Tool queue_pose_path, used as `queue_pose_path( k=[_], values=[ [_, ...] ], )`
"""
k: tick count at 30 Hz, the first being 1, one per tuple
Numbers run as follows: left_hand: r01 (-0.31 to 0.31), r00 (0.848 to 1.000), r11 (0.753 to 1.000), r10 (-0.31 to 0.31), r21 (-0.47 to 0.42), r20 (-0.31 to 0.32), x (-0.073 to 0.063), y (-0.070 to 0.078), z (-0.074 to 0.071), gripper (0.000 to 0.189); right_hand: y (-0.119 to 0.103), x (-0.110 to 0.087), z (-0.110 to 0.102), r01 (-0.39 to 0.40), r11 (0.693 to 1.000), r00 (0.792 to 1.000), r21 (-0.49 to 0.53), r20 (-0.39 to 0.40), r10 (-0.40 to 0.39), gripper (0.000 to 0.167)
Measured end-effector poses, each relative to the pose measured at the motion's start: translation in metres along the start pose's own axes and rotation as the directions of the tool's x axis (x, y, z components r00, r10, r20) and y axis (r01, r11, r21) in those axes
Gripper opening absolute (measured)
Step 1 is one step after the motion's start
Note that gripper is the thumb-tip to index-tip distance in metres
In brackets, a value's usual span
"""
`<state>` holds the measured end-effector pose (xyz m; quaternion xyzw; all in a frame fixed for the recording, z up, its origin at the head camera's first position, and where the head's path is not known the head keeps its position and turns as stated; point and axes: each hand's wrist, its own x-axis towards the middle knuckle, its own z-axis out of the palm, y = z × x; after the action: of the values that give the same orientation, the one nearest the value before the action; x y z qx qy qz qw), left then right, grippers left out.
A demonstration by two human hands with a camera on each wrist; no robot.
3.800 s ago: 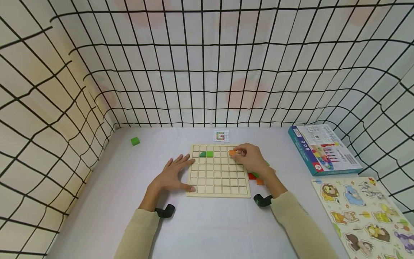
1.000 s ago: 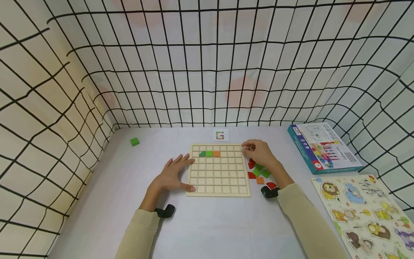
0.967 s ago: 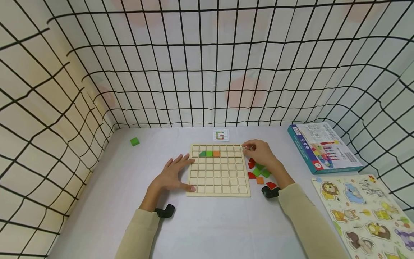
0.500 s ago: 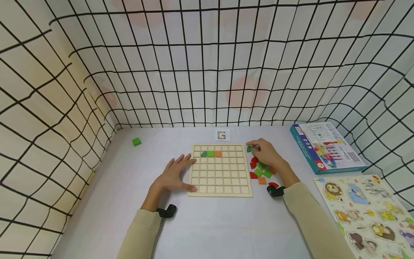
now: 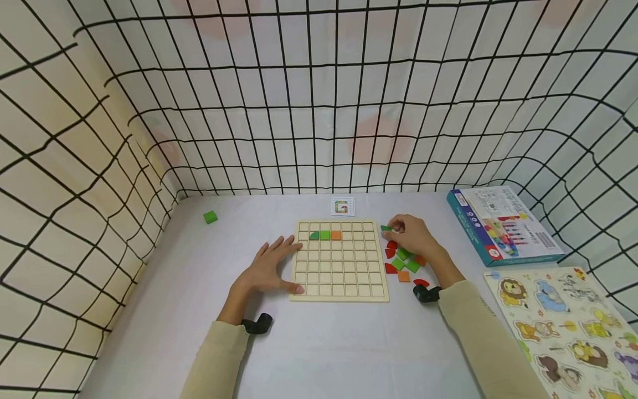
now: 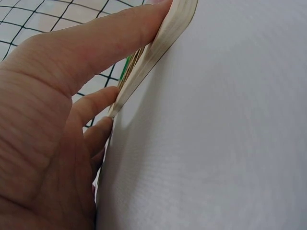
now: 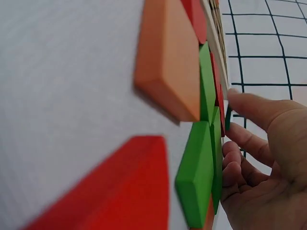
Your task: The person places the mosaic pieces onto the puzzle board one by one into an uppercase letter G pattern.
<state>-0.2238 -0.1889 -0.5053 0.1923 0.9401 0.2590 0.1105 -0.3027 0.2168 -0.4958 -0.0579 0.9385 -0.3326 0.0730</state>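
A wooden grid board (image 5: 339,278) lies mid-table in the head view. In its second row sit a dark green rounded tile (image 5: 314,236), a light green square tile (image 5: 325,235) and an orange square tile (image 5: 336,235), side by side. My left hand (image 5: 267,271) is spread along the board's left edge, thumb and fingertips touching it. Just off the upper right corner, my right hand (image 5: 411,234) pinches a dark green tile (image 5: 386,228) between thumb and fingers. The right wrist view shows only a sliver of that tile (image 7: 228,117).
Loose red tiles (image 5: 391,268), green tiles (image 5: 412,266) and orange tiles (image 5: 404,276) lie right of the board. A pattern card (image 5: 343,206) lies behind it, a green block (image 5: 210,217) far left. A box (image 5: 508,224) and an animal puzzle board (image 5: 563,327) are at right, netting behind.
The orange tile my right hand held earlier now sits in the board beside the light green one. My right hand moved right and holds a dark green tile, now turned. The left hand stayed put.
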Motion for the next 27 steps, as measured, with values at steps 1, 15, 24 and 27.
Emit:
queue_pose_path(
  k=[1,15,24,27],
  values=[
    [-0.003,1.0,1.0,0.003,0.001,-0.001,0.0003,-0.0002,0.0,0.11,0.0,-0.0001,-0.0001,-0.001,1.0,1.0,0.004,0.001,0.001,0.04],
    [-0.01,1.0,1.0,0.01,-0.001,0.003,0.0024,0.0026,0.0009,0.111,0.0032,-0.0044,0.0036,0.053,0.999,0.999,-0.011,-0.009,-0.053,0.036],
    [-0.013,1.0,1.0,0.012,-0.007,-0.007,-0.0003,0.0013,-0.0008,0.114,0.0022,-0.0052,0.0037,0.05,0.998,0.998,0.029,-0.029,-0.049,0.037],
    [-0.018,1.0,1.0,0.017,-0.015,-0.012,-0.0016,0.0006,-0.002,0.114,0.0013,-0.0054,0.005,0.061,0.997,0.998,0.047,-0.039,-0.059,0.037]
  ],
)
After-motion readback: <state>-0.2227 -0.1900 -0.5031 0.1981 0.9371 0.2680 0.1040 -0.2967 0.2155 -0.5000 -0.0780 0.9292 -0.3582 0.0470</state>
